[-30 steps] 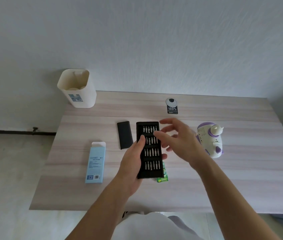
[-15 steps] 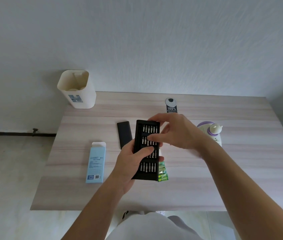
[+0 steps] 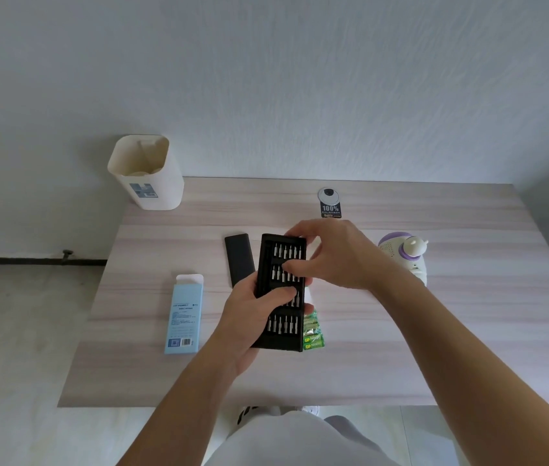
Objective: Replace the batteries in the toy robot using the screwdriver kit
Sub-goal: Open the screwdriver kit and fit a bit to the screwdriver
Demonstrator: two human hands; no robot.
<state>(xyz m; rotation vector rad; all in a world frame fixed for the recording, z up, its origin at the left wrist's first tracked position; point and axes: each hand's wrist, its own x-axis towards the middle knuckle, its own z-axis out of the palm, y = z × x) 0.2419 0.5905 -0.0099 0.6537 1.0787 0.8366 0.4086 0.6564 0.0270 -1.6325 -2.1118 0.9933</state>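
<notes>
Cream bin (image 3: 152, 178) stands far left on the wooden table (image 3: 434, 348); nearer lies a blue box (image 3: 184, 317). Left hand (image 3: 249, 317) grips the black bit tray (image 3: 281, 294), raised and tilted; right hand (image 3: 330, 253) pinches at its upper rows. Green batteries (image 3: 313, 332) lie beside; toy robot (image 3: 406, 258) lies right.

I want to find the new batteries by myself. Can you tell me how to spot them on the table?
Start at the wooden table and find the black screwdriver kit tray that the left hand holds up near the middle. The batteries lie just right of the tray's near end. They are the only bright green thing there, a small shiny pack.
</notes>
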